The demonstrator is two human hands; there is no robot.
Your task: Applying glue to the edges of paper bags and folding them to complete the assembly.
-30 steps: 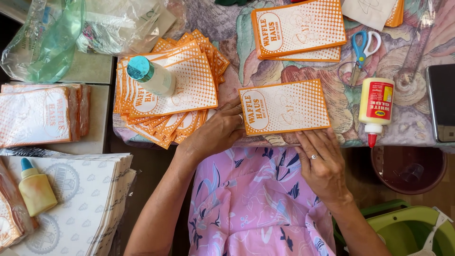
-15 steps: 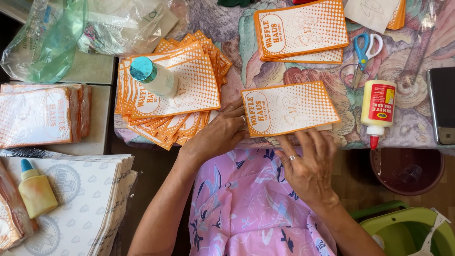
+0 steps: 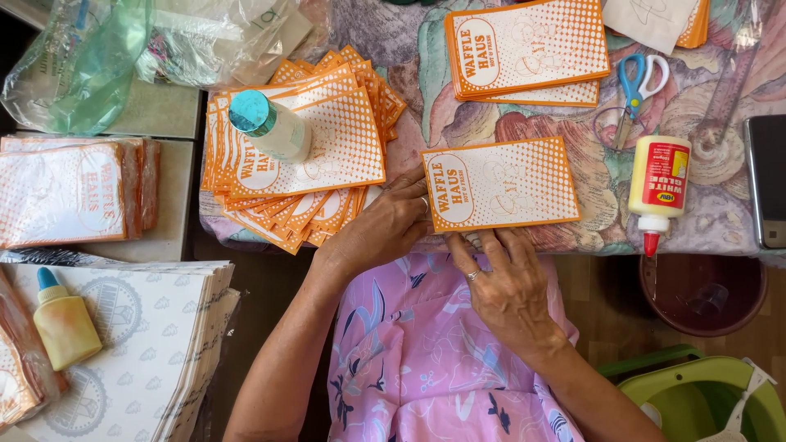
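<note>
An orange-and-white printed paper bag [image 3: 501, 183] lies flat at the near edge of the cloth-covered table [image 3: 573, 139]. My left hand [image 3: 385, 229] grips its left edge, fingers curled against it. My right hand [image 3: 503, 282] has its fingertips under the bag's near edge, a ring on one finger. To the left lies a fanned pile of like bags [image 3: 299, 164] with a teal-capped bottle [image 3: 268, 124] resting on top. A neat stack of the same bags [image 3: 528, 51] sits farther back.
Blue-handled scissors [image 3: 637, 82] and a yellow glue bottle [image 3: 657, 182] lie to the right, a phone [image 3: 768, 180] at the far right. White printed sheets [image 3: 131, 352] with a small yellow bottle [image 3: 61, 323] sit at lower left. Plastic bags [image 3: 98, 49] at upper left; brown bowl [image 3: 704, 290], green bin [image 3: 708, 401].
My right hand has slid left and up, from beside the bag's right end to its near edge. The bag has shifted slightly. My left hand keeps its hold on the left edge.
</note>
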